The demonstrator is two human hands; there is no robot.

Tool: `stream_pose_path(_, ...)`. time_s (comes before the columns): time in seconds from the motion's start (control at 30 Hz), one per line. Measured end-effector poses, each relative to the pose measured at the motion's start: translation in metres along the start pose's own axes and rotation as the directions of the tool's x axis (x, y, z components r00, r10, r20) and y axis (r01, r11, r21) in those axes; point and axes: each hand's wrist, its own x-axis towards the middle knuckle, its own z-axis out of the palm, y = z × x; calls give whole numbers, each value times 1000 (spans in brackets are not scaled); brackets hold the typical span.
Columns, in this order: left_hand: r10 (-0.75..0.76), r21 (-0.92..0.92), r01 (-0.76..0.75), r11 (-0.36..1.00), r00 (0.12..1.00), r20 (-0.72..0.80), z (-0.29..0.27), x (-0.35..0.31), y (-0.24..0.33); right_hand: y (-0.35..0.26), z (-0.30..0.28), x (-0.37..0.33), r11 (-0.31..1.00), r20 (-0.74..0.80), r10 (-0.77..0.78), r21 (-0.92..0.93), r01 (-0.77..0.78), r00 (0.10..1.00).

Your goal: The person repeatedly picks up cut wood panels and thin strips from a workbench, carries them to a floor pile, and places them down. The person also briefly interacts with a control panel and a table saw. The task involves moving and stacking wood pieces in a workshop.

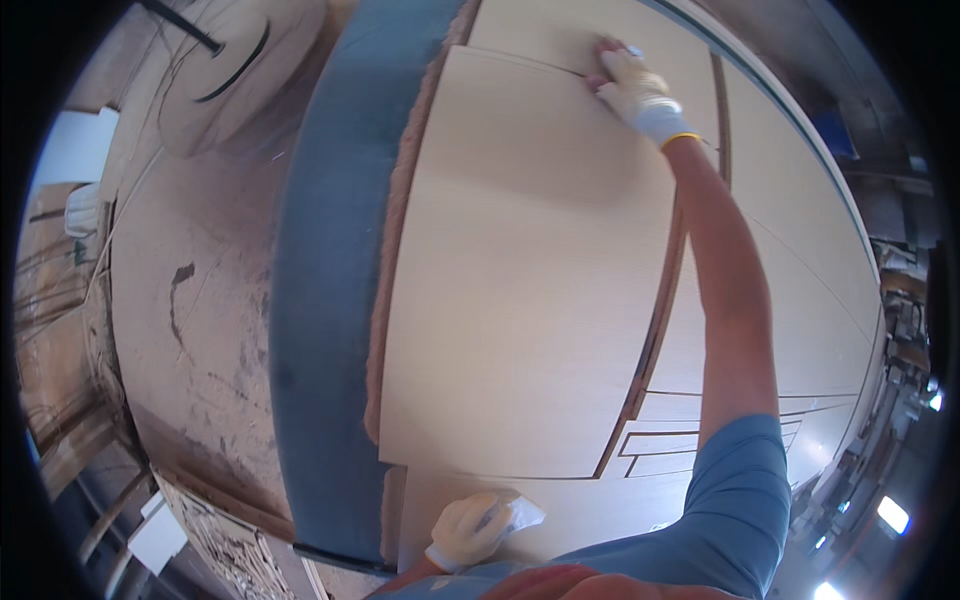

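Observation:
A large pale panel (pixel 530 260) lies flat in the middle, dark gaps along its right side and thin seams at its far and near ends. My right hand (pixel 635 90), in a white glove with bare fingertips, reaches to the panel's far end. Its fingers are apart near the seam with a farther pale panel (pixel 540 25). Close to my body, my left hand (pixel 468 530), also gloved, is closed round a small whitish, slightly shiny piece (pixel 525 513). Its exact kind is unclear. This hand is over a nearer pale panel (pixel 590 510).
Left of the panels runs a blue-grey strip (pixel 325 300) with brown dust along its edge. Beyond it lies a worn, stained surface (pixel 215 290) bearing a round disc (pixel 240 70). Narrow cut strips (pixel 660 443) and more pale panels (pixel 790 290) lie to the right.

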Motion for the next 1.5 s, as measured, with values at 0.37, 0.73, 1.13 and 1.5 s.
stream_pose_path(0.37, 108, 49, -106, 993, 993, -45, 42, 19, -54, -207, -24, -137, 885, -30, -258, 393, 249, 966)
stream_pose_path(0.73, 53, -646, 167, 745, 950, 307, -1, 107, -87, -273, -98, -337, -169, 649, -252, 701, -693, 718)
stream_pose_path(1.13, -213, -920, 366, -142, 896, 389, -2, 67, -87, -298, -125, -344, 232, 610, -58, 778, -584, 790)
stream_pose_path(1.5, -309, -756, 589, -285, 690, 654, 23, 7, -139, -255, -30, -226, 144, 486, 581, 728, -670, 652)
